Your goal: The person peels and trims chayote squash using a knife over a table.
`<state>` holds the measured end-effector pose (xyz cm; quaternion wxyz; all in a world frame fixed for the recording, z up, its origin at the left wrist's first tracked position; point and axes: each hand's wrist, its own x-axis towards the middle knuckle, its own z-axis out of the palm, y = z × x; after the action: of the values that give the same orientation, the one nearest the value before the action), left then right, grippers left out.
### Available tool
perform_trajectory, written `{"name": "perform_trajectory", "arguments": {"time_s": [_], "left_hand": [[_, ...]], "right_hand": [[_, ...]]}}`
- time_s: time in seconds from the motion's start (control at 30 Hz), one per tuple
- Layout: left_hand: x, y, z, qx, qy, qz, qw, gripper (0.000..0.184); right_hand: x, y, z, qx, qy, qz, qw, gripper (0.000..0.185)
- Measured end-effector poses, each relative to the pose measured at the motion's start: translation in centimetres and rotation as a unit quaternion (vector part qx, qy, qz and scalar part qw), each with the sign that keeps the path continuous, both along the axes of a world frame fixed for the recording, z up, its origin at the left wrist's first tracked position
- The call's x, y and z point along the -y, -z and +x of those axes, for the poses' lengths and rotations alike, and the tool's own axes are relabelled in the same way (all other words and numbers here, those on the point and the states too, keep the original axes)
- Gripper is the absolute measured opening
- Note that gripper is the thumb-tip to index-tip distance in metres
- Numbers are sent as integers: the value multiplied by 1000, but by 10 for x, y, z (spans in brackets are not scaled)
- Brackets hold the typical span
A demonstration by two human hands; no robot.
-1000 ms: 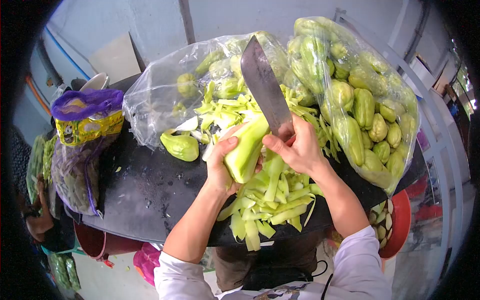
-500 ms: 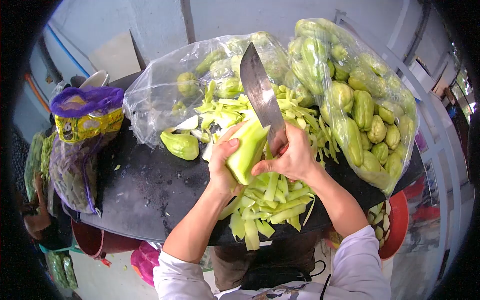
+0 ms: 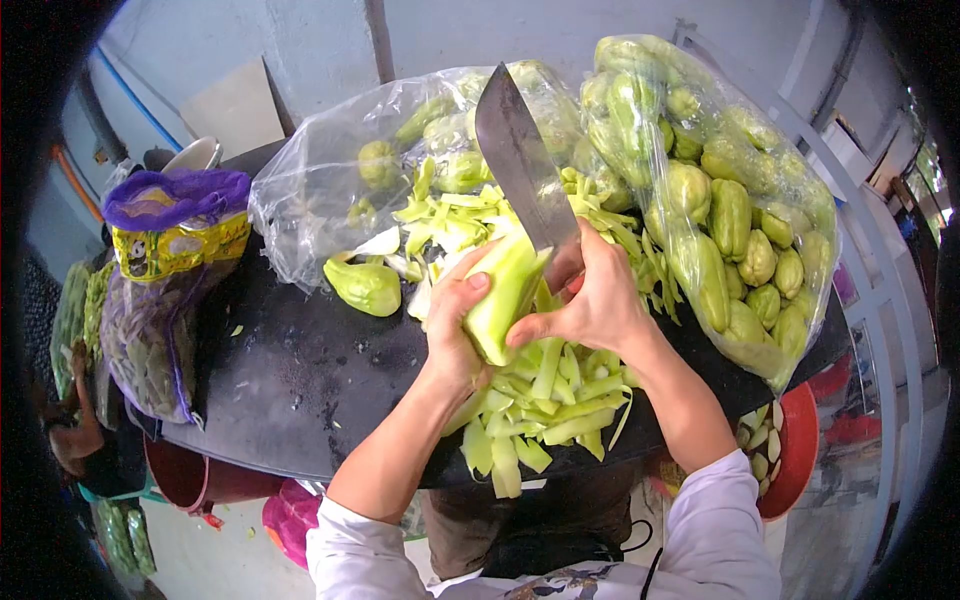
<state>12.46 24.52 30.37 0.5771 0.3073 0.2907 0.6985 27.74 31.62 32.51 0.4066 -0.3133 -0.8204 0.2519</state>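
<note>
My left hand (image 3: 455, 320) is closed around a partly peeled chayote (image 3: 500, 300), pale green with flat cut sides. In my right hand (image 3: 595, 300) is a broad-bladed knife (image 3: 520, 150), its dark, wide tip pointing up and away. The lower blade lies close against the chayote, and my right thumb rests on the fruit's near side. My fingers hide the knife's grip. Below both hands a heap of peel strips (image 3: 550, 400) spreads on the black table (image 3: 290, 370), with more peelings (image 3: 450, 220) behind them. An unpeeled chayote (image 3: 365, 287) lies left of my hands.
Two clear plastic bags of chayotes stand at the back, one on the left (image 3: 310, 170) and a fuller one on the right (image 3: 740, 220). A purple mesh bag (image 3: 150, 340) sits at the left edge. Below the table's right side is a red bucket (image 3: 798, 450) with pale pieces inside.
The knife and my right hand have shifted slightly upward along the chayote. My left hand and the chayote have moved a little to the right.
</note>
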Motion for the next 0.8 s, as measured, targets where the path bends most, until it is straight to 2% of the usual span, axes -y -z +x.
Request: {"name": "perform_trajectory", "arguments": {"time_s": [0.1,0.23,0.4,0.5,0.8], "left_hand": [[1,2,-2,-19,1,-3,1000,71],[5,0,-4,23,22,-10,999,72],[5,2,-4,8,10,-4,1000,73],[5,0,-1,22,2,-2,1000,73],[5,1,-3,5,7,16,1000,71]], "right_hand": [[5,-5,4,66,-5,-16,998,99],[7,8,1,69,-32,-20,997,96],[13,3,-1,32,-49,-83,995,88],[10,15,-2,16,-59,-80,995,86],[15,8,-5,-38,-75,-111,990,83]]}}
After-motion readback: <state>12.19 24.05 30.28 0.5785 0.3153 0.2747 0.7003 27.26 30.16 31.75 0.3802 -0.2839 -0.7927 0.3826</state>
